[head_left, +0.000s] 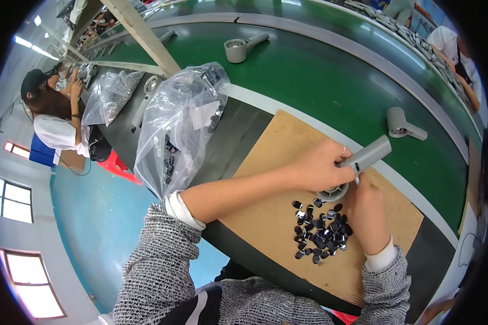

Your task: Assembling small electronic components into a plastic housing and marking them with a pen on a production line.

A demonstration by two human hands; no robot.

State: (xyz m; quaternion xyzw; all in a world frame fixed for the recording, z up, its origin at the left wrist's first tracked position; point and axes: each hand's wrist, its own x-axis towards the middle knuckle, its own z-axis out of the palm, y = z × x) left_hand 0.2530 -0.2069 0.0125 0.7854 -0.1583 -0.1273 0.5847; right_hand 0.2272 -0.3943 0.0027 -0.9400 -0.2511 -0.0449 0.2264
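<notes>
A grey hair dryer housing [371,154] is held over the wooden board, its handle pointing up to the right and its round barrel toward me. My left hand [322,165] is closed round it where the handle meets the barrel. Against the handle's underside, the fingers of my right hand [366,208] are bent and closed; their tips are partly hidden, and I cannot see whether a small part is between them. Just below both hands lies a loose pile of small glossy black plastic pieces [322,235].
The wooden board [271,146] rests on a dark bench beside a green conveyor belt [320,81]. More grey housings lie on the belt, one [398,123] at the right, another [236,51] farther off. A clear plastic bag [173,119] with black pieces stands left. Co-workers sit far left and right.
</notes>
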